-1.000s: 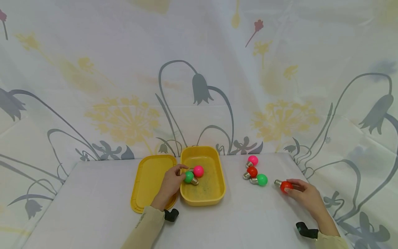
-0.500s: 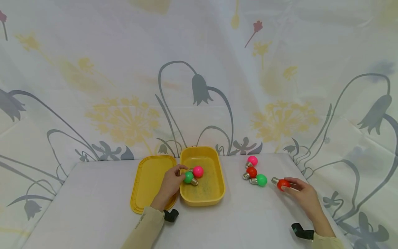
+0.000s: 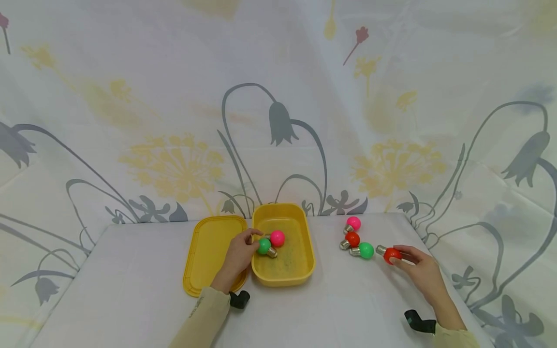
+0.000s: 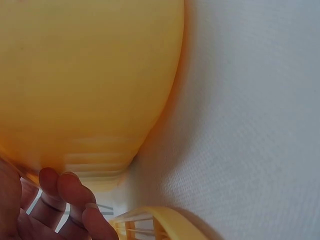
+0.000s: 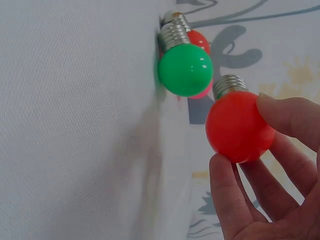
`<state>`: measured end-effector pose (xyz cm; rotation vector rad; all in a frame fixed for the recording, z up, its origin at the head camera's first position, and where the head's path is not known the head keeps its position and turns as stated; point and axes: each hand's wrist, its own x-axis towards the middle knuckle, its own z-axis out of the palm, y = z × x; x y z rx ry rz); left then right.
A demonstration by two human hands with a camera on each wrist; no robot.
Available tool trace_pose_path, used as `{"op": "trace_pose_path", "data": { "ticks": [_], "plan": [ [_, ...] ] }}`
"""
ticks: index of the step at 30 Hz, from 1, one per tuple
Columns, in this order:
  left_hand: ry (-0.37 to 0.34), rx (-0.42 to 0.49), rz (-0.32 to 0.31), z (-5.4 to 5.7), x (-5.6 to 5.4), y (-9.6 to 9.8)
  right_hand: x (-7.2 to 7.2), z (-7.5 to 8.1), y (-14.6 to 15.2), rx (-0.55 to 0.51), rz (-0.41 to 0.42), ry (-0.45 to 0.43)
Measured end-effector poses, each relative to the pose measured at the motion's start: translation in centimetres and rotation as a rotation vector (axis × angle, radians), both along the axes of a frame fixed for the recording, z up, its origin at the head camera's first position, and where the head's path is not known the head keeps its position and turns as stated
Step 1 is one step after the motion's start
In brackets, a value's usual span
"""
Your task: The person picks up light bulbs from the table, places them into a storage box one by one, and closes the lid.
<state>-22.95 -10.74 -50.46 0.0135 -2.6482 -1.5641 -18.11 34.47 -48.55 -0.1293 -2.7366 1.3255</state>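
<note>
Red light bulb (image 3: 392, 256) is in your right hand (image 3: 424, 275), pinched by its round globe between thumb and fingertips. You have it clear of the worktop (image 3: 130, 285), just to the right of the loose bulbs, its silver screw base aimed leftward and slightly away from you. In the right wrist view the thumb lies on one side of the globe and the fingers on the other.

Beside it, near but apart, you have a loose green bulb (image 3: 366, 250) lying on its side, next to a second red bulb (image 3: 353, 239), with a loose pink bulb (image 3: 354, 223) farthest from you; their bases all face left.

Your left hand (image 3: 239, 251) is at the left rim of the yellow container (image 3: 283, 282), its fingers bent by the outer wall in the left wrist view; you cannot tell whether it grips that rim. Close to its thumb, inside the container, a green bulb (image 3: 263, 246) and a pink bulb (image 3: 277, 238) lie together. A flat yellow lid (image 3: 209, 256) lies on the worktop left of the container, partly beneath your left hand and wrist.
</note>
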Motion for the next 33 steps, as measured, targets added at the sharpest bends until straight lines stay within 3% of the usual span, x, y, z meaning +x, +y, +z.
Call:
{"op": "trace_pose_path", "data": {
  "ticks": [10,25,33],
  "plan": [
    [0.048,0.011,0.000,-0.3,0.0,0.1,0.1,0.2,-0.8,-0.005,0.006,-0.028],
    [0.005,0.012,0.004,-0.1,-0.1,0.0,0.0,0.3,-2.0,-0.016,0.038,0.002],
    [0.016,0.002,-0.002,0.1,0.1,0.1,-0.1,0.4,-2.7,-0.029,0.052,-0.005]
  ]
}}
